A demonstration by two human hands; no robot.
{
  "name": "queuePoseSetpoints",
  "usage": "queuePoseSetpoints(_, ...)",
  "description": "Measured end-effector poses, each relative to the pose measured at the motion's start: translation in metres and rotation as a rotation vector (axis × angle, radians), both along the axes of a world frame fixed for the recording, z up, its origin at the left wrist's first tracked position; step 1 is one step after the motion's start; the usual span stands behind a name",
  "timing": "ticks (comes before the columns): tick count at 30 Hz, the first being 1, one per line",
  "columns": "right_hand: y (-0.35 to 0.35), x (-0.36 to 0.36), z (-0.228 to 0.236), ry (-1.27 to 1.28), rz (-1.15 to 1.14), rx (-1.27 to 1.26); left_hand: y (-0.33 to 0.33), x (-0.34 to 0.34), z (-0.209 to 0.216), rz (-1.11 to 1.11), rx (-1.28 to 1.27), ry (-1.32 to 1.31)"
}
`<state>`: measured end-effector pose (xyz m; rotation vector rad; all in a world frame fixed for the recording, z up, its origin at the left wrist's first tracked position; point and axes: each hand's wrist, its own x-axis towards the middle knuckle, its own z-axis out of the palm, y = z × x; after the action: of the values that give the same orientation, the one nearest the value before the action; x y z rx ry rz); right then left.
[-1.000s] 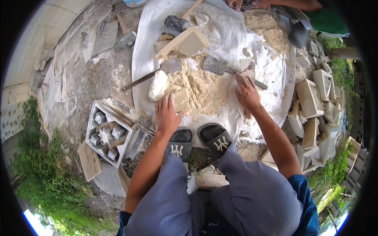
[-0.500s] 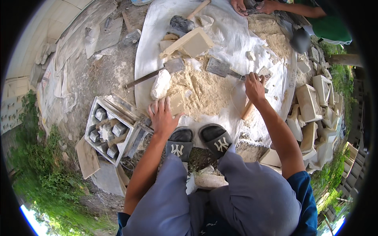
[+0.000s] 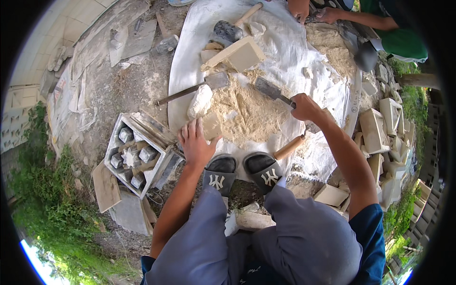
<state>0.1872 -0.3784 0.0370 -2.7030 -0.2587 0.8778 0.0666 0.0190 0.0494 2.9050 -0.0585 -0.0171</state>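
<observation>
The right hand's fingers close round the handle of a flat-bladed tool, its blade by pale powder on a white sheet. The left hand's fingers, thumb spread wide, rest at a beige slab's near corner.

Work on a powder-strewn white sheet, metal tool in the right grip.
That grip wraps the handle of a flat-bladed tool, its blade beside pale powder; the left grip rests, fingers spread, at a square stone slab near a white rock. A wooden handle lies by the right sandal; a co-worker's hand shows at upper right.
</observation>
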Motion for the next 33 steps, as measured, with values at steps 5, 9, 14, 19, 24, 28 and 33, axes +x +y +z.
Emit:
queuePoseSetpoints(5,0.019,0.001,0.007,-0.137,-0.052,0.07,0.001,-0.006,-0.008,-0.075,0.04,0.045)
queuePoseSetpoints(9,0.021,0.005,0.028,-0.326,-0.053,0.085,-0.003,-0.008,-0.007,-0.114,0.049,0.091)
queuePoseSetpoints(14,0.033,0.005,0.055,-0.616,-0.12,0.372,-0.008,-0.002,-0.004,-0.104,0.058,0.136)
queuePoseSetpoints(19,0.072,-0.004,0.093,-0.529,-0.202,0.592,-0.005,-0.005,-0.008,-0.094,0.101,0.164)
queuePoseSetpoints(24,0.097,-0.049,0.061,-0.34,-0.156,0.58,-0.007,-0.003,-0.008,-0.132,0.043,0.059)
queuePoseSetpoints(28,0.107,-0.079,0.033,-0.163,-0.141,0.416,-0.009,-0.002,-0.002,-0.14,0.061,0.158)
queuePoseSetpoints(33,0.136,-0.106,0.016,-0.494,-0.135,0.513,-0.006,-0.007,-0.004,-0.149,0.092,0.164)
